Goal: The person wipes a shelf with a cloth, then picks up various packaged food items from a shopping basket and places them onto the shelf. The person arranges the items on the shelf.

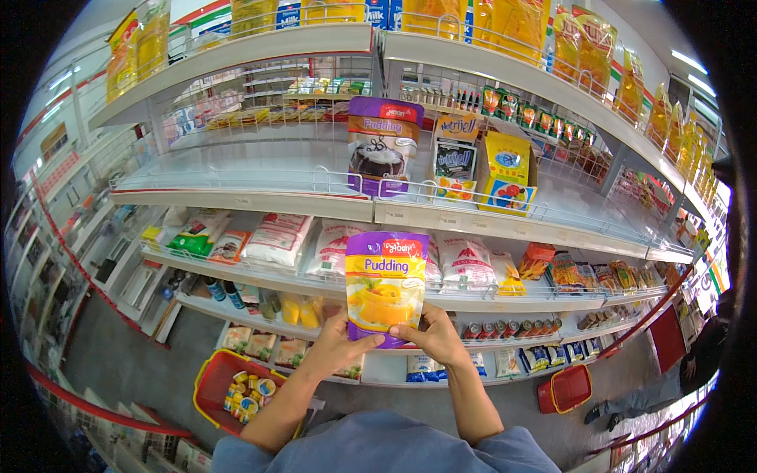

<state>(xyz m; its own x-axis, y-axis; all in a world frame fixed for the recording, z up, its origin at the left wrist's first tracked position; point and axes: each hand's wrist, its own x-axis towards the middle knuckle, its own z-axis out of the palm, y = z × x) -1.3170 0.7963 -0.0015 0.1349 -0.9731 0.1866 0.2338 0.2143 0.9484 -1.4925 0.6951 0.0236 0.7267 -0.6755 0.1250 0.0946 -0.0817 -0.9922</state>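
Note:
Upright before my chest is a yellow and purple Haan pudding pouch (385,290). My left hand (343,349) pinches its lower left corner, and my right hand (434,334) grips the lower right, both thumbs on the front. Beyond it, on the shelf above, stands a brown and purple chocolate pudding pouch (384,148). To that pouch's right are a box of Nutrijell sachets (454,156) and a yellow display box of packets (505,168). White flour bags (467,260) lie on the shelf behind the held pouch.
A red basket with yellow rim (207,384) holding several small tubs sits on the floor at left. Another red basket (571,389) is at right, near a person's legs (636,402). Wire rails edge the shelves; oil pouches (508,29) line the top one.

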